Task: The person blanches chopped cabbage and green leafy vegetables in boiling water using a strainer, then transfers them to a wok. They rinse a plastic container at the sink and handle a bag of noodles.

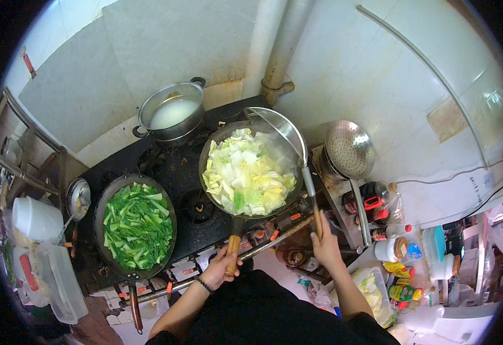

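My left hand (219, 268) grips the wooden handle (233, 254) of a wok (207, 148) on the stove. Chopped cabbage (251, 172), pale green and white, fills much of that wok, and light steam seems to rise from it. My right hand (327, 241) is closed round the wooden grip of a long metal utensil (308, 179). Its wide, curved head reaches over the wok's right and upper rim; the blurred shape does not settle whether it is a ladle or a strainer. To the left, a second pan (100, 215) holds cut leafy greens (138, 228).
A two-handled metal pot (148, 105) with whitish liquid stands at the back of the black stove (191, 172). At right are a perforated strainer (348, 148), bottles (381, 213) and jars. White plastic containers (61, 280) stand at left. A metal rail (277, 239) runs along the stove front.
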Action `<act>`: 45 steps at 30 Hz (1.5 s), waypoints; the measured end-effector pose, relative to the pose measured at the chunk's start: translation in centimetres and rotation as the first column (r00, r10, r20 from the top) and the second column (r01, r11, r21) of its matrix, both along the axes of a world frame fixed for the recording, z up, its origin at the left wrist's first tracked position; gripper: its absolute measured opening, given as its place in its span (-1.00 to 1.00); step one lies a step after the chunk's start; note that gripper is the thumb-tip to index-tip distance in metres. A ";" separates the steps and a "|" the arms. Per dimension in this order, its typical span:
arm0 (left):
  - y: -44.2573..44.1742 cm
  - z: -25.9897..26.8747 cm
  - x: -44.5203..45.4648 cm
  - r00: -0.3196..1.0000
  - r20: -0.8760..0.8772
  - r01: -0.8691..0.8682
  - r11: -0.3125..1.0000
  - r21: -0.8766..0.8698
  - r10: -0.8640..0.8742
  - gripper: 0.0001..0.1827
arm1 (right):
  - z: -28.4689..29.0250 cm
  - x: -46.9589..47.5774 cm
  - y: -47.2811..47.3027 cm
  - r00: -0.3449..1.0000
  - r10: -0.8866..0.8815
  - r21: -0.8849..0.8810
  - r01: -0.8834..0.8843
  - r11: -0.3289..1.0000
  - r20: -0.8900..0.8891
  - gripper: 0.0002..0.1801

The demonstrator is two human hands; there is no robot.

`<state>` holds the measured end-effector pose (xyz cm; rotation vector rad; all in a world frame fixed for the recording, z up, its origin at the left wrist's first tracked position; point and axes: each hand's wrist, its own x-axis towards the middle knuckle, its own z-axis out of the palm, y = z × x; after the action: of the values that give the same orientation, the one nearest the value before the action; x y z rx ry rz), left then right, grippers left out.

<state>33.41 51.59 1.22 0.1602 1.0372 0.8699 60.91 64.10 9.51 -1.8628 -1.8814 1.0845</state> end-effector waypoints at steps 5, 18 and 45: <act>-0.1 -1.0 0.5 0.973 -0.204 0.129 0.987 0.091 -0.108 -0.26 | -5.4 1.8 2.1 0.993 0.041 0.205 -0.064 0.977 0.114 -0.25; 0.5 -0.2 0.2 0.931 -0.329 0.198 0.976 0.095 -0.158 -0.18 | -0.4 0.0 1.3 0.228 -0.862 -0.849 -0.408 0.337 -0.452 -0.80; -0.2 -1.2 0.5 0.958 -0.285 0.100 0.977 0.190 -0.043 -0.21 | -8.4 -0.8 0.4 0.716 0.234 0.114 -0.402 0.908 0.657 -0.12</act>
<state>33.91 51.43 0.01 0.5027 1.1959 0.9028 60.13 64.48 1.08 -1.9354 -2.6491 0.2358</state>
